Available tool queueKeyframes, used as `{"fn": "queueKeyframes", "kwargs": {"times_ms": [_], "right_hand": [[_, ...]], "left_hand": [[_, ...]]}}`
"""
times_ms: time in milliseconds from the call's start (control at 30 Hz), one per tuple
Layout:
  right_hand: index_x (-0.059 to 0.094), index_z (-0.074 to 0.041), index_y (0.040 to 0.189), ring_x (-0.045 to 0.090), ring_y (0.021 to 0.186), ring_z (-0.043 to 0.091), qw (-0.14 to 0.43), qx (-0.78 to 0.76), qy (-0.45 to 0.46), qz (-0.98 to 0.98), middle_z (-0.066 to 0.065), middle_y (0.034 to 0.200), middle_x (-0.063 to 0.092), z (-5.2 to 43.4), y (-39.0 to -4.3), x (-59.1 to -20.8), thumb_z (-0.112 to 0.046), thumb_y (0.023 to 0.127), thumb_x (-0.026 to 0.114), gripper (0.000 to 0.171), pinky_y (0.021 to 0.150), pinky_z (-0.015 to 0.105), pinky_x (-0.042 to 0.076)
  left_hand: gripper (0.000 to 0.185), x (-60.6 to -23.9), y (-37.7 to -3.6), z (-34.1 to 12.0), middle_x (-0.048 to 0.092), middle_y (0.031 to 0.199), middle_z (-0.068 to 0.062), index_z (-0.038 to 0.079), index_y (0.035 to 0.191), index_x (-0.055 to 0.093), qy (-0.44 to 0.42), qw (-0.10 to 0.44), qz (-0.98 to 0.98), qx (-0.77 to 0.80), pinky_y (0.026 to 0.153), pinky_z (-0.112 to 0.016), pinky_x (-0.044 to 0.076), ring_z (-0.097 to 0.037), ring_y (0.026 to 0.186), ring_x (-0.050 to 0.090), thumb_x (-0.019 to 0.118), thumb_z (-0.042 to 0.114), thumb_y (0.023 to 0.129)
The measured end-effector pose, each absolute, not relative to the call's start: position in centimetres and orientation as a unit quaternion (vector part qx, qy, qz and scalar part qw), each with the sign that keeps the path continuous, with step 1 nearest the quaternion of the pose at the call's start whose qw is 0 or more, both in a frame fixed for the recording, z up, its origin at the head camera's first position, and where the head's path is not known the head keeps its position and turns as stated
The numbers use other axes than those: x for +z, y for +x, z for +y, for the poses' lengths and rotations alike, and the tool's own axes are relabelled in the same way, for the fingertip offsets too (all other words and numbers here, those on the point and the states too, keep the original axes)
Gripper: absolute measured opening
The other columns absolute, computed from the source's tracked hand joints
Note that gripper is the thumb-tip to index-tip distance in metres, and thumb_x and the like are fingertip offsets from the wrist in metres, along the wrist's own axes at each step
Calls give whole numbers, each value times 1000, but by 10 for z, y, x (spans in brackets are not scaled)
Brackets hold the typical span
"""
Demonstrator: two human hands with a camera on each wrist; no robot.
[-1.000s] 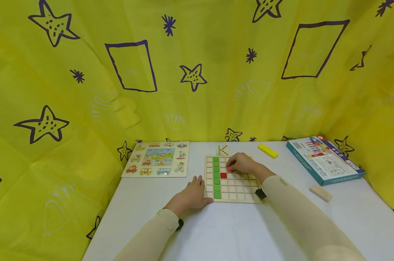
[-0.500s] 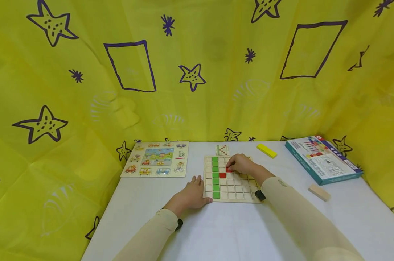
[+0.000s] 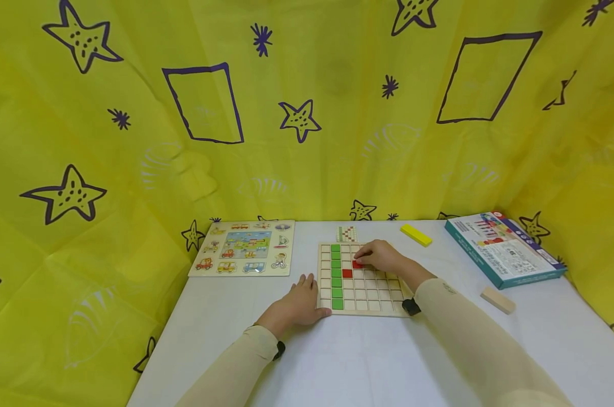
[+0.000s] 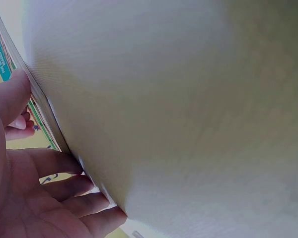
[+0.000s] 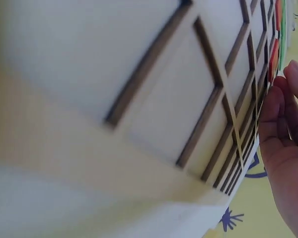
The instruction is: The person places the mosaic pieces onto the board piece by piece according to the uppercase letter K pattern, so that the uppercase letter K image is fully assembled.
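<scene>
A wooden grid board (image 3: 366,310) lies on the white table, with a column of green tiles (image 3: 336,273) down its left part. One red tile (image 3: 347,273) sits just right of that column. A second red tile (image 3: 357,264) lies in a cell up and to the right. My right hand (image 3: 380,256) reaches over the board, its fingertips right at this second tile; the right wrist view shows thumb and forefinger slightly apart beside it. My left hand (image 3: 302,301) rests at the board's left edge, fingers extended and thumb at the near corner.
A pattern card (image 3: 346,233) lies behind the board. To the left is a wooden picture puzzle (image 3: 210,267) of vehicles. On the right are a yellow block (image 3: 416,235), a plain wooden block (image 3: 498,299) and a teal-sided box (image 3: 505,249). Yellow cloth (image 3: 307,169) hangs behind the table.
The second red tile, tilted at my right fingertips a second ago, now lies flat in its cell. My right hand has shifted slightly right. My left hand has stayed at the board's edge.
</scene>
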State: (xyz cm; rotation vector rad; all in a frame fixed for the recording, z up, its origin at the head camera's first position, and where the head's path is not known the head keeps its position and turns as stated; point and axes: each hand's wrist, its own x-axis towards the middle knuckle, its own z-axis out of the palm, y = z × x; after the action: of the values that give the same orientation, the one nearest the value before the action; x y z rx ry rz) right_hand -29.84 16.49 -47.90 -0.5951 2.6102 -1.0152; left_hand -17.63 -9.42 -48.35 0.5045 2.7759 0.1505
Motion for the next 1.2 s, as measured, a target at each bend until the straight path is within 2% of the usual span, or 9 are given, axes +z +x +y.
{"fn": "queueKeyframes", "kwargs": {"times_ms": [300,500,733,1200], "right_hand": [[77,-5,109,59,114,34,126,-344,-185,912,15,120,69,208,-288,-462,-16,98,68,18,96,48,50],[77,-3,110,62,101,27,116,-331,-171,921,14,115,71,246,-277,-457,-15,97,68,19,87,41,54],[76,-4,111,59,92,23,144,-328,-154,921,9,108,72,283,-258,-455,-15,96,69,20,79,34,51],[74,-4,114,55,87,23,188,-342,-107,915,5,100,67,326,-232,-467,-13,95,71,22,73,34,51]], "left_hand": [[91,-481,-175,-93,25,162,-23,-9,152,34,171,159,971,51,117,-50,29,-39,150,21,57,59,96],[92,-480,-175,-91,24,162,-22,-8,153,32,165,166,971,58,118,-49,27,-39,151,19,57,60,96],[94,-484,-176,-92,23,162,-23,-9,153,31,167,164,970,59,118,-50,28,-40,150,19,57,61,95],[93,-485,-177,-91,25,162,-24,-10,152,32,172,161,970,54,118,-51,28,-41,150,20,57,60,96]]}}
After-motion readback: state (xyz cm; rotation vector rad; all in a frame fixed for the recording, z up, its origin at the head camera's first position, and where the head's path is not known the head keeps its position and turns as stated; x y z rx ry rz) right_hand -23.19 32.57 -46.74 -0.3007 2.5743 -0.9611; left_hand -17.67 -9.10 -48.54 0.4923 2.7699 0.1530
